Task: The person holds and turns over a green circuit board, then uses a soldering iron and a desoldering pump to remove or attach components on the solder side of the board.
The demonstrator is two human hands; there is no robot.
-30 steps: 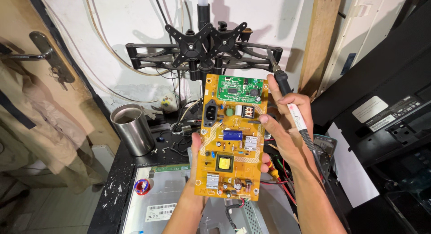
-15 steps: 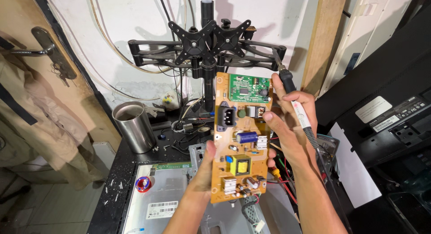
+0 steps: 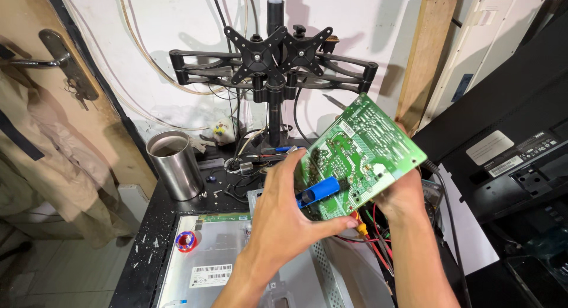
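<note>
Nearest the camera lies a flat metal panel (image 3: 219, 255) with a white label, on a black workbench (image 3: 139, 249); a small red and blue ring-shaped piece (image 3: 185, 241) sits at its left edge. Above it, the left hand (image 3: 284, 216) has its fingers spread and its thumb pressed under the lower edge of a green circuit board (image 3: 361, 154), which is held in the air, tilted, solder side toward the camera. A blue-handled tool (image 3: 318, 191) lies between that hand and the board; whether the hand pinches it or it merely rests against the board is hard to tell. The right hand (image 3: 405, 195) cups the board from beneath at its right edge, fingers hidden behind it, so it closes on the board. Red and yellow wires (image 3: 370, 237) hang below the board. Farther back stands a steel cup (image 3: 174, 163) at the left, near tangled cables. Behind it a black double-arm monitor mount (image 3: 272, 60) rises against the white wall. A black monitor back (image 3: 509, 142) leans at the right.
</note>
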